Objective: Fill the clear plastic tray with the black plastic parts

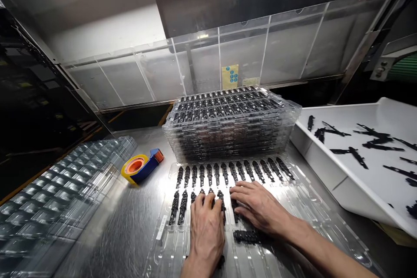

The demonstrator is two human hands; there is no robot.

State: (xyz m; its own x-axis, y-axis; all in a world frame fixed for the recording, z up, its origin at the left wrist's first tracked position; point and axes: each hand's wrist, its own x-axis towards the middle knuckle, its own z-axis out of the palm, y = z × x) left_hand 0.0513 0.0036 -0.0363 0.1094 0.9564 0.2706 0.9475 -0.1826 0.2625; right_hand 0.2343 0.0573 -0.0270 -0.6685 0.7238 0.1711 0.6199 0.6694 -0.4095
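Observation:
A clear plastic tray (163, 247) lies on the metal table with slim black plastic parts in its slots. The far row (224, 173) is filled across; the second row holds several parts at its left side. Over that second row, my left hand (207, 230) has its fingers bent down around a black plastic part (211, 192), its fingertips partly hiding the neighbours. My right hand (260, 206) pinches another black plastic part (234, 210) standing in a slot. One more part (247, 236) lies crosswise below my right hand. The end of another (221, 262) shows beside my left wrist.
Behind the tray rises a stack of filled clear trays (231, 134). A white bin (342, 182) with loose black parts stands at right. To the left are a blue tape dispenser (148, 170) with yellow tape and a stack of clear trays (61, 191).

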